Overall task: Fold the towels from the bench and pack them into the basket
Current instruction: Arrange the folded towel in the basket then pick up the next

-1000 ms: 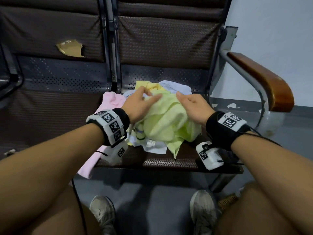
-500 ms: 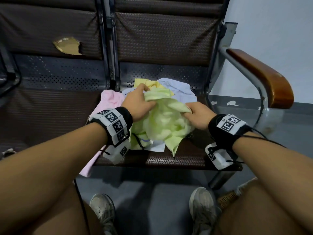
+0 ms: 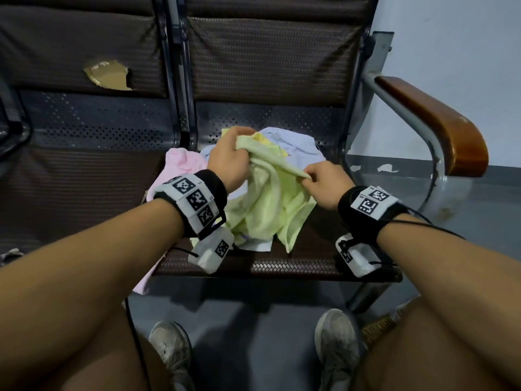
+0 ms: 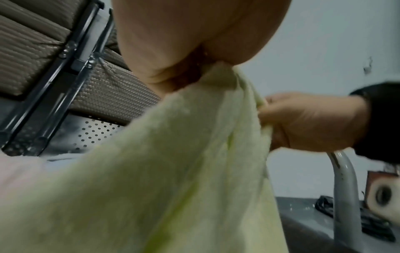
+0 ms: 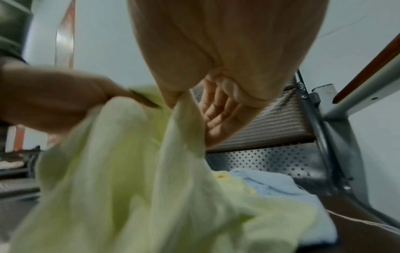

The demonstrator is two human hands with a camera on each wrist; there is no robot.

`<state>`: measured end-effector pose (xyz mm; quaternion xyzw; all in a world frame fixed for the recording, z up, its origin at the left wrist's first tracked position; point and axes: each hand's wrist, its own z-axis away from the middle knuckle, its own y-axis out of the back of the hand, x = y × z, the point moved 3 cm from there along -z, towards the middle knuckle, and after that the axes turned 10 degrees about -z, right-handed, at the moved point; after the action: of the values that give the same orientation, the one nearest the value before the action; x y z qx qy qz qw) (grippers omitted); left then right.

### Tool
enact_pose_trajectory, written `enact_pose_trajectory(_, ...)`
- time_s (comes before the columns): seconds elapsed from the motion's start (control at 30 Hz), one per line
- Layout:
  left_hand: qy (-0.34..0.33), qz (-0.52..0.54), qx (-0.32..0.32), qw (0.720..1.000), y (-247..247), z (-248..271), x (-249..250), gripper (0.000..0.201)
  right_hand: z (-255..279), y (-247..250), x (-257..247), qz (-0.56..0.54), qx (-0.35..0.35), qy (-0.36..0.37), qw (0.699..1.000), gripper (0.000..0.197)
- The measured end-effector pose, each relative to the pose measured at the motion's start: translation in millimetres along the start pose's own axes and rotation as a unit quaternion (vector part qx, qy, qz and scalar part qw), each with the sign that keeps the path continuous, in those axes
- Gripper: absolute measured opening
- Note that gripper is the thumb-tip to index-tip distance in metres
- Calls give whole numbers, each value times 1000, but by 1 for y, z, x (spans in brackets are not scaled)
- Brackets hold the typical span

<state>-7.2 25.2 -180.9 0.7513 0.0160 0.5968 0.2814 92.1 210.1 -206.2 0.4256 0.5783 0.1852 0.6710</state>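
A pale green towel (image 3: 267, 204) hangs crumpled over the pile on the bench seat (image 3: 282, 266). My left hand (image 3: 229, 156) grips its upper edge at the far left, and my right hand (image 3: 324, 180) pinches the same edge to the right. From the left wrist, the green towel (image 4: 173, 171) drapes down from my fist, with the right hand (image 4: 303, 123) holding its far end. From the right wrist, the green towel (image 5: 151, 171) fills the lower frame. Under it lie a pink towel (image 3: 180, 162), a yellow towel (image 3: 265, 138) and a light blue towel (image 3: 293, 145). A woven basket's edge (image 3: 377, 327) peeks out by my right knee.
The dark bench has a torn backrest (image 3: 110, 76) on the left seat and a wooden armrest (image 3: 439, 125) on a metal tube at the right. My two shoes (image 3: 335, 342) stand on the grey floor below the seat. A white wall is at the right.
Both hands have closed on the green towel's edge and lifted it off the pile; the right hand drew its end out to the right, stretching the edge between them.
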Motion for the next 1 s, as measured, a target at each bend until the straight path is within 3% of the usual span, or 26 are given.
enact_pose_trajectory(0.07,36,40,18,998,5,-4,-6,34,-3,6,-2,-63,51,-1,997,25)
enact_pose_trajectory(0.17,67,5,37,997,12,-9,-15,14,-4,16,-18,-167,114,36,979,25)
enact_pose_trajectory(0.27,95,47,16,994,13,-10,-14,12,7,9,-35,-176,22,86,980,14)
enact_pose_trajectory(0.33,146,131,-12,980,11,-12,-14,23,19,0,-44,-162,-41,136,976,26)
enact_pose_trajectory(0.4,180,184,-23,966,10,-12,-12,17,25,-6,-51,-121,-59,188,973,36)
enact_pose_trajectory(0.47,172,168,-17,970,9,-13,-12,9,23,-11,-53,-60,-76,208,973,38)
enact_pose_trajectory(0.67,102,54,20,993,7,-14,-6,12,21,-35,-46,21,-187,97,977,30)
enact_pose_trajectory(0.73,88,53,16,995,1,-9,2,8,18,-40,-51,9,-159,85,983,29)
enact_pose_trajectory(0.87,91,121,9,988,-8,-2,12,2,10,-52,-66,-73,-123,62,988,62)
enact_pose_trajectory(1.0,88,182,28,979,-3,-3,14,13,6,-62,-62,-40,-122,56,990,49)
